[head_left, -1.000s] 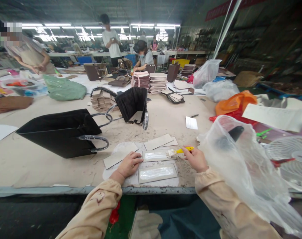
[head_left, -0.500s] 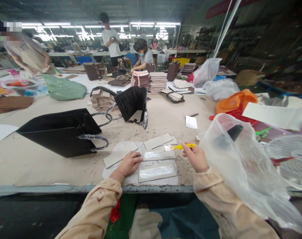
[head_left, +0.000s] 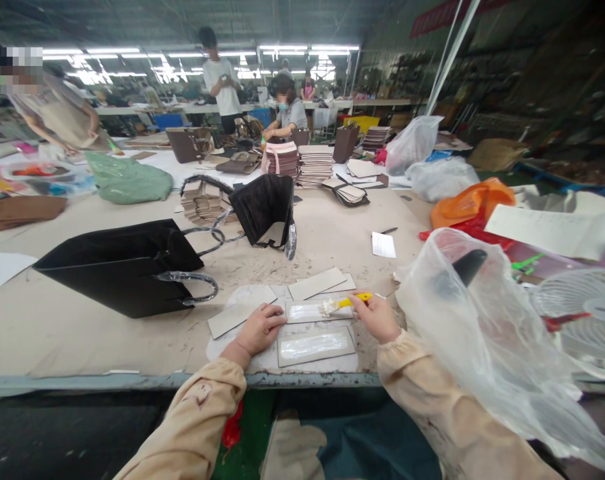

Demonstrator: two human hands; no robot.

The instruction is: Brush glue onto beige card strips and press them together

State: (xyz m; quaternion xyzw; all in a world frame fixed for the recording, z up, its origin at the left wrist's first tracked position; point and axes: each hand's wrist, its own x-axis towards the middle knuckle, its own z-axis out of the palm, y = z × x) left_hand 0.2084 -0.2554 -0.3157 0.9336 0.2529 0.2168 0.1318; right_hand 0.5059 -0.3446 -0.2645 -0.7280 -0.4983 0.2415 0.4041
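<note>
My right hand (head_left: 378, 317) grips a yellow-handled glue brush (head_left: 343, 303), its white bristles resting on the upper of two grey card strips (head_left: 310, 312) wet with shiny glue. My left hand (head_left: 259, 329) lies curled, fingertips pressing on that strip's left end. The second glued strip (head_left: 315, 347) lies just below, near the table's edge. Unglued grey strips (head_left: 240, 312) (head_left: 316, 284) lie to the left and behind.
A black handbag (head_left: 117, 265) lies on its side at the left, a smaller open bag (head_left: 265, 208) behind it. A clear plastic bag (head_left: 482, 333) bulges at the right, beside a white fan (head_left: 582, 313). Card stacks (head_left: 316, 165) and other people stand farther back.
The brush lifted off to the right half a second ago and has come back down leftward onto the upper strip. My left hand has stayed put.
</note>
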